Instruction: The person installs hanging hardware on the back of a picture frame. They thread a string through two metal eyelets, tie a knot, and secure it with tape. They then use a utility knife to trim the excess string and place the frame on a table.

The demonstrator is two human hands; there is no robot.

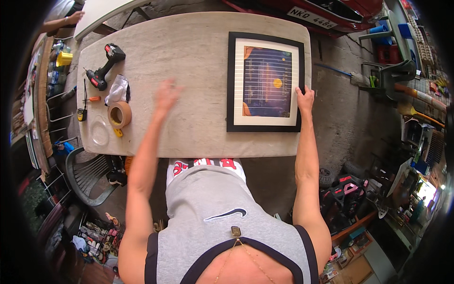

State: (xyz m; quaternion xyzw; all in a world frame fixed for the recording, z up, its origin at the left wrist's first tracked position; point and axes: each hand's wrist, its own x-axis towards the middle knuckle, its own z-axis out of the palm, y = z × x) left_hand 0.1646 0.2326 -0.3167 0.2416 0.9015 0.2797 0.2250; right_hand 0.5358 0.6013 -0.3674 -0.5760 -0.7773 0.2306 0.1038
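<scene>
A black picture frame (230, 85) with a cream mat lies on the right part of the table (198, 137). Inside the mat is a dark blue and purple print (265, 80) with orange corners and a yellow disc. My right hand (305, 99) grips the frame's right edge, thumb on top and fingers along the outer side, partly hidden. Over the bare tabletop left of the frame, my left hand (166, 98) is smeared by motion. Nothing shows in it, and its fingers are too blurred to read.
Along the table's left side lie a cordless drill (105, 67), a white and dark cloth (118, 90), a brown tape roll (119, 115), an orange-handled screwdriver (93, 99) and a tape measure (82, 114). A green plastic chair (90, 175) stands lower left. A red car (340, 14) is beyond the table.
</scene>
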